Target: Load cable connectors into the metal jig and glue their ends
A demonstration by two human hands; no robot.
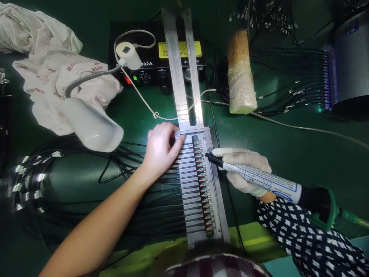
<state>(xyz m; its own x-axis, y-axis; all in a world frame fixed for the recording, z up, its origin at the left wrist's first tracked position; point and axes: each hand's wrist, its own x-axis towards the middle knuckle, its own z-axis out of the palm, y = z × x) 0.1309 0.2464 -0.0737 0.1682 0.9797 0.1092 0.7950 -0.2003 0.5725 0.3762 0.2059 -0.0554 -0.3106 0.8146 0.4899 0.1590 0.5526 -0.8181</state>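
Note:
A metal jig (188,204) lies across the middle, with a row of black cables (170,198) laid in its slots from the left. Their stripped ends, coloured wires and small metal connectors (204,184), line up along the jig's opening. My bare left hand (161,148) grips the jig's upper left edge, thumb on top and fingers curled. My gloved right hand (245,165) is closed around a dispensing syringe (262,179) with a printed label, black nose and green hose cap. The syringe tip is at the connectors near the upper part of the row. The jig's slotted lid (174,69) stands swung up and away.
Behind the lid sits a black dispenser controller (152,71). A white lamp (92,125) on a bendable neck reaches in at left, before a printed cloth (69,73). A wrapped block (242,77) and a grey machine (350,65) with cables stand right. Coiled cables (37,181) lie left.

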